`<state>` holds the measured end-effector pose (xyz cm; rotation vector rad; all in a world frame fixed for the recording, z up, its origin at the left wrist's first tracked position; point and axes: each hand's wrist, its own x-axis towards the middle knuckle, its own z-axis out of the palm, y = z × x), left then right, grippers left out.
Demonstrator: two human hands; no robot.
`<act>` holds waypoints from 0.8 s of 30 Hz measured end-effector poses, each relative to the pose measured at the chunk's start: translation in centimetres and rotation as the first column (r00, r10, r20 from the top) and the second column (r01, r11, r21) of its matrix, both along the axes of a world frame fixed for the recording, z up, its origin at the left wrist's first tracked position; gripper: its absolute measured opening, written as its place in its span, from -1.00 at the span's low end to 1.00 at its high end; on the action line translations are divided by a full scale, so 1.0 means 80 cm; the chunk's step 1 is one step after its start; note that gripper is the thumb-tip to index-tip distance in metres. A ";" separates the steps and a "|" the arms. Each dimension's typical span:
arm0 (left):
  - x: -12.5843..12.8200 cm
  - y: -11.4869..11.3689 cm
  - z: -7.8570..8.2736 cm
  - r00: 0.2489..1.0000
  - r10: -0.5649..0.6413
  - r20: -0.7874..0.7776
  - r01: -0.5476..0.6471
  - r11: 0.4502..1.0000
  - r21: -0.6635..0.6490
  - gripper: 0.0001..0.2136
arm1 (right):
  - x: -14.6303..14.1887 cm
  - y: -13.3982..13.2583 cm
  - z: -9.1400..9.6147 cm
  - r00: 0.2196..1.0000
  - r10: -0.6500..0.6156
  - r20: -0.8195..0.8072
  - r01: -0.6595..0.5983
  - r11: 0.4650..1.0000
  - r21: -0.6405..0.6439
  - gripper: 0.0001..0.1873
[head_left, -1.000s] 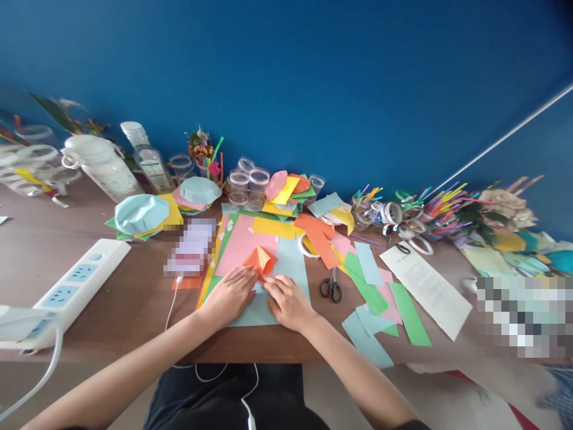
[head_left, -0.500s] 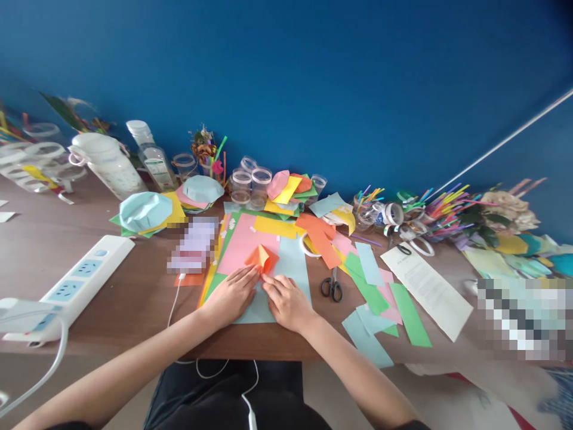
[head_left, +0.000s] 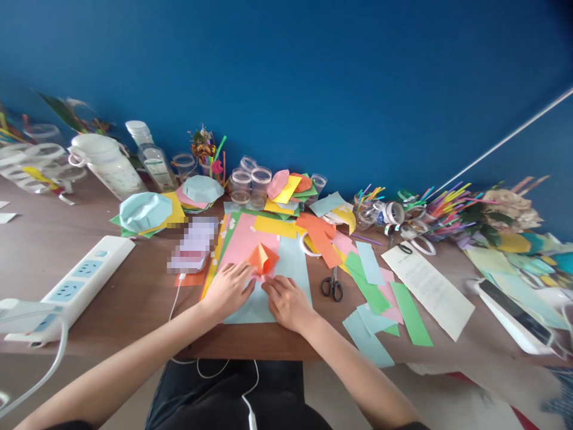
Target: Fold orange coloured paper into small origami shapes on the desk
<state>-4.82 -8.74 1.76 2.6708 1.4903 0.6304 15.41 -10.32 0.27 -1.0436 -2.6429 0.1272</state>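
Observation:
A small folded piece of orange paper [head_left: 262, 258] stands on a pale blue sheet [head_left: 293, 263], beside a pink sheet [head_left: 237, 239]. My left hand [head_left: 229, 290] and my right hand [head_left: 285, 303] rest on the blue sheet, one on each side. Their fingertips meet at the lower end of the orange paper, pressing it and hiding that end. No other object lies under either palm.
Black-handled scissors [head_left: 332, 289] lie to the right, among loose green and blue paper strips [head_left: 410, 313]. A white power strip [head_left: 85, 280] lies at the left. Clear plastic cups [head_left: 250, 186] and coloured straws [head_left: 441, 210] stand along the blue wall.
My left hand has shifted slightly left, its fingers angled more toward the orange paper. The orange paper has turned a little and sits slightly further right.

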 end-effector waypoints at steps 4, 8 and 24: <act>0.021 0.022 0.014 0.980 0.172 -0.095 -0.180 0.981 -0.077 -0.76 | -0.001 0.000 0.001 1.000 0.000 0.022 0.000 1.000 0.020 -0.58; 0.040 0.035 0.016 0.949 0.270 -0.163 -0.297 0.937 -0.181 -0.71 | -0.002 -0.002 0.000 0.999 -0.001 0.037 0.000 0.999 0.036 -0.58; 0.045 0.040 0.022 0.902 0.367 -0.229 -0.431 0.806 -0.406 -0.73 | -0.001 -0.004 -0.006 1.000 0.005 0.022 -0.006 0.999 0.046 -0.53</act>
